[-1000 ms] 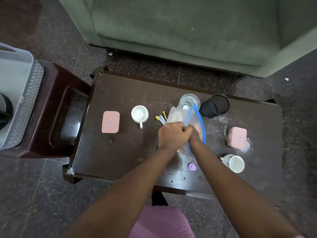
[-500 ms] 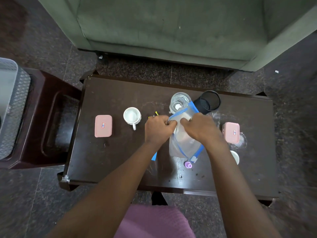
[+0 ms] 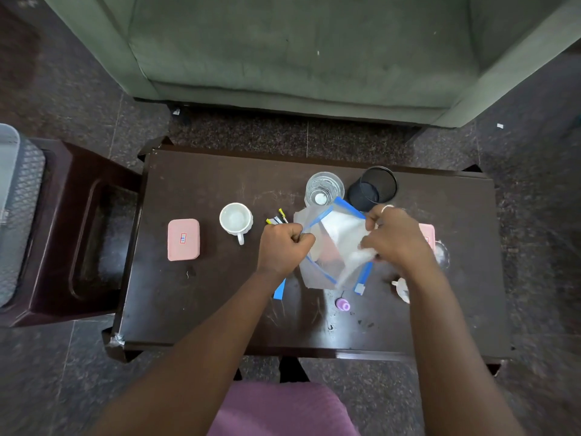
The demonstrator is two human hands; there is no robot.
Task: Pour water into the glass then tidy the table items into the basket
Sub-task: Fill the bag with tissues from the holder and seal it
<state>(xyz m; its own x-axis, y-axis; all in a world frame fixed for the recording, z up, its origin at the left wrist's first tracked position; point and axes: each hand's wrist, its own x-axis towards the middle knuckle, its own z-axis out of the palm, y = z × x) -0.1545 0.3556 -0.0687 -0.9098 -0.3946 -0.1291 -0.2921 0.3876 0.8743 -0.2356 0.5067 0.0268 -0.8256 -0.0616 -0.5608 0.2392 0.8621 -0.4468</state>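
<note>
**Bag work crowds the full glass**

The glass (image 3: 323, 189) stands just beyond the clear blue-edged bag (image 3: 330, 247), so a tug could tip it and wet the counter (image 3: 195, 303). The left hand (image 3: 284, 247) is fisted on the bag's left rim; the right hand (image 3: 396, 237) pinches its right side. The basket (image 3: 15, 215) sits well apart, far left.
</note>
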